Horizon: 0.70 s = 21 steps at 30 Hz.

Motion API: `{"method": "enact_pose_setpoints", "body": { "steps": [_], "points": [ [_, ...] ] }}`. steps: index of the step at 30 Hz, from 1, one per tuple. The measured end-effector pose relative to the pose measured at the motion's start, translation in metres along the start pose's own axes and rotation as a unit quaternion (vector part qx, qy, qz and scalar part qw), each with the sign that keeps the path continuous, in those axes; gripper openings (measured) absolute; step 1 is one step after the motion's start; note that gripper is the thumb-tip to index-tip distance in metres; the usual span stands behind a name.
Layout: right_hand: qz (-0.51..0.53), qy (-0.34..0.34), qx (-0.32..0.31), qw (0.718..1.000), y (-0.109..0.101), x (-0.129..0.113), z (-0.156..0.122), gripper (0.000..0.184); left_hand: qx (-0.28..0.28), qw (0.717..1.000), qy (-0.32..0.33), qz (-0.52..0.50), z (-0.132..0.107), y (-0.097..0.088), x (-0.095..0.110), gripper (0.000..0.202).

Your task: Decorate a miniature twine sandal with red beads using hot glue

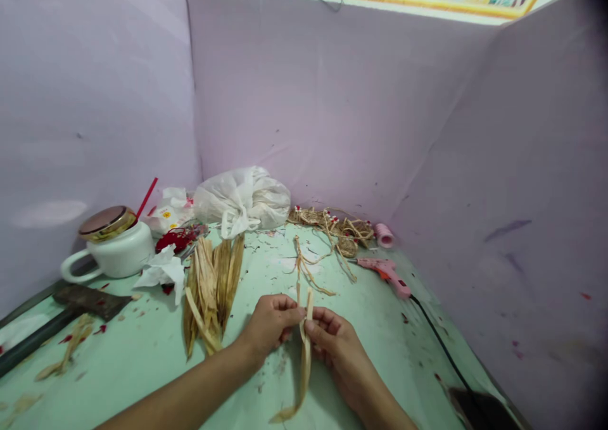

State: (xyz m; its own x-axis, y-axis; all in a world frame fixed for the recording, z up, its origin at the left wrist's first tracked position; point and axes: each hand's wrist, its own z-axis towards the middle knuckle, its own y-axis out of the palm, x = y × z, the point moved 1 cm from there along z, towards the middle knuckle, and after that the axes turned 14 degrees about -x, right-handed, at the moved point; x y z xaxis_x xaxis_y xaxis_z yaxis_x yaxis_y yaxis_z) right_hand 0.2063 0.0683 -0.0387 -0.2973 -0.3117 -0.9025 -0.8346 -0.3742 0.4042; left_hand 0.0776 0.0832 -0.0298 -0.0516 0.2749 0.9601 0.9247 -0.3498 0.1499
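My left hand [274, 322] and my right hand [335, 336] meet near the middle of the table, thumbs and fingers pinched. Between them is a pale dried husk strip [305, 360]; one end sticks up past my right fingertips, and its long tail curls down onto the table toward me. From my left fingertips a thin twisted husk cord [299, 271] runs away from me, ending in knotted, branching strands on the table. Left of my hands lies a bundle of dried husk leaves [209, 284].
At left stand a white mug [121, 252] and a hammer [90, 302], with crumpled tissue [164, 270] nearby. A white plastic bag [244, 199] and coiled braided cord [349, 230] lie at the back. A pink glue gun [387, 275] with its cable and a pink spool [384, 235] are at right.
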Motion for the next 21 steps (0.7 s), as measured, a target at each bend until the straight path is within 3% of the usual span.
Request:
{"method": "enact_pose_setpoints", "body": {
  "steps": [8, 21],
  "points": [
    [-0.025, -0.039, 0.015, 0.999, -0.011, 0.015, 0.010, 0.043, -0.040, 0.999, 0.008, 0.029, 0.000, 0.002, 0.001, 0.024],
    [0.059, -0.016, -0.015, 0.998, -0.003, -0.011, -0.004, 0.030, -0.030, 0.999, -0.030, 0.021, 0.003, -0.003, -0.003, 0.020]
  ]
}}
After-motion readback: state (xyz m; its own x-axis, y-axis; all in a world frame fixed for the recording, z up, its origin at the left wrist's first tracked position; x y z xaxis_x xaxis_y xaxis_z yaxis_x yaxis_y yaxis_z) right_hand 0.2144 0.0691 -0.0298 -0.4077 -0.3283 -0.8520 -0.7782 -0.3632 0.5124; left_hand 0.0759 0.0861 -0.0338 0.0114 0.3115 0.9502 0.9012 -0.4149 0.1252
